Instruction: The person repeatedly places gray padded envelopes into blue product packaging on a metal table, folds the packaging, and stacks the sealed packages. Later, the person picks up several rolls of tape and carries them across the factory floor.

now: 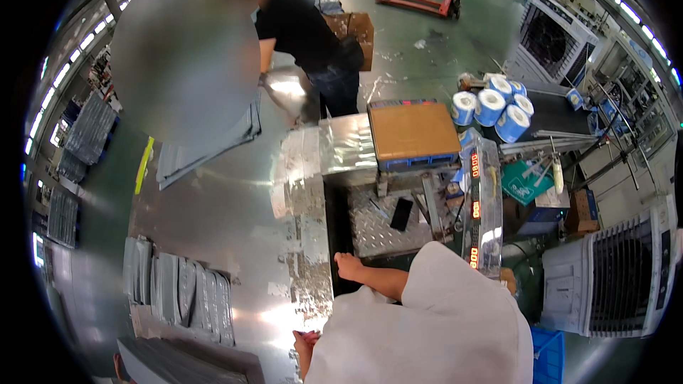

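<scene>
My left hand [304, 347] is low over the near right edge of the metal table [249, 242], its fingers closed around something small and pinkish that I cannot make out. Bent across from the white sleeve, my right hand [348, 267] is closed like a fist beside the table's right edge, above a dark gap. What it holds, if anything, is hidden. A row of grey plastic-wrapped packs [186, 288] lies left of my hands, with a stack of flat grey sheets [178, 363] nearer. A black phone [402, 214] rests on a patterned metal plate [366, 231] beyond my right hand.
Across the table a co-worker in black [302, 35] leans over grey sheets [213, 149]; part there is blurred. To the right are a brown-topped box [415, 131], a display with red digits [475, 206], blue-and-white rolls [491, 107] and an air cooler [612, 270]. A red pallet jack [420, 3] stands behind.
</scene>
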`<action>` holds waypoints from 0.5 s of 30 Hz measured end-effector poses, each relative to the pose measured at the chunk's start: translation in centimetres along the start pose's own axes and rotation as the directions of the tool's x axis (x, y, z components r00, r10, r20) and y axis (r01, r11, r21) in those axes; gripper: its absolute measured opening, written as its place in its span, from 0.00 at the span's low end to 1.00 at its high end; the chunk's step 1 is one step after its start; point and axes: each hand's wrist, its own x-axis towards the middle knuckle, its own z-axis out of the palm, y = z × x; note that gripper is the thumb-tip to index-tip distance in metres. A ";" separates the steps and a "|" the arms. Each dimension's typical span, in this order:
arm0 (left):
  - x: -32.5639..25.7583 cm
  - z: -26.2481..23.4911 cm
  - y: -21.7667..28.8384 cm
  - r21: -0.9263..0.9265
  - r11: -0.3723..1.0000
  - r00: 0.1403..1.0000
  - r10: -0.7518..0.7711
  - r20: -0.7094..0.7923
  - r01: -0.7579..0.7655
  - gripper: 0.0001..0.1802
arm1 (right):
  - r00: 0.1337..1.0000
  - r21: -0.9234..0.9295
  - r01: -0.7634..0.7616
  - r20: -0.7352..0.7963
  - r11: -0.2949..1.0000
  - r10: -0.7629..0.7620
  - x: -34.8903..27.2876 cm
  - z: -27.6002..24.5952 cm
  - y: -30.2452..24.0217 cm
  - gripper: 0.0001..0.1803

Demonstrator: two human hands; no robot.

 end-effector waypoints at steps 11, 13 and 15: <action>3.5 -4.4 -3.1 0.061 0.974 0.975 -0.221 0.016 0.220 0.40 | 0.724 -0.349 -0.337 0.497 0.875 0.477 -8.5 1.7 11.6 0.14; 3.3 -3.7 -2.8 0.053 0.981 0.981 -0.189 0.044 0.187 0.40 | 0.767 -0.334 -0.313 0.463 0.889 0.444 -10.2 0.3 10.9 0.15; 3.2 -3.6 -2.5 -0.004 0.972 0.966 -0.233 0.108 0.235 0.41 | 0.768 -0.385 -0.284 0.456 0.878 0.449 -10.4 1.8 11.0 0.14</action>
